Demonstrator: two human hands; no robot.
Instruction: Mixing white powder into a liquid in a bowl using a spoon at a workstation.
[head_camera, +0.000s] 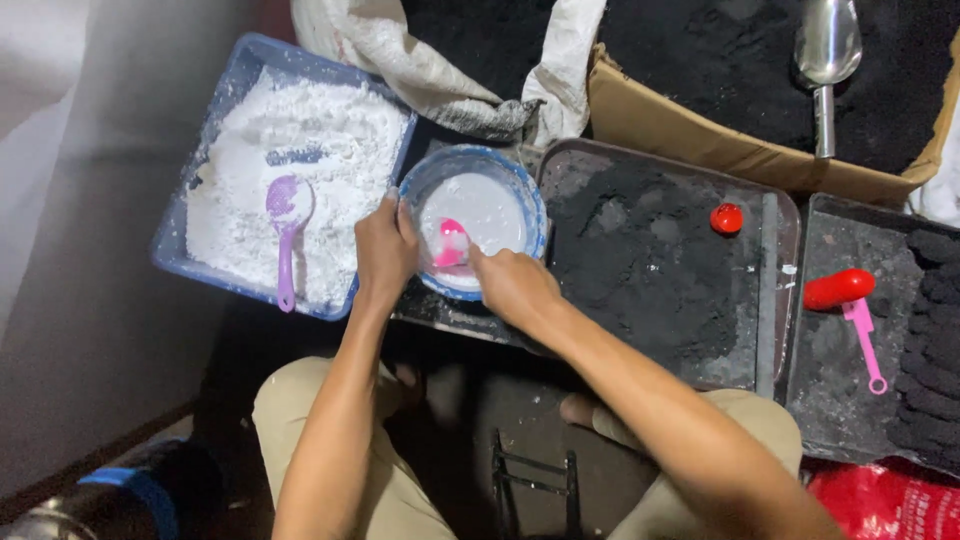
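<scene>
1. Bowl (473, 220): blue rim, white slurry inside, sits on dark tray (660, 260) beside powder tub (290, 170).
2. Your left hand (385, 250) fingers clasp rim; likely slick w/ powder, so grip rim firmly.
3. Right hand (512, 285) fingers pinch pink spoon (450, 243); light, stiff.

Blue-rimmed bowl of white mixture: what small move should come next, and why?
Probably another stirring sweep. The right hand holds a pink spoon dipped in the white mixture, while the left hand grips the rim of the bowl, steadying it.
</scene>
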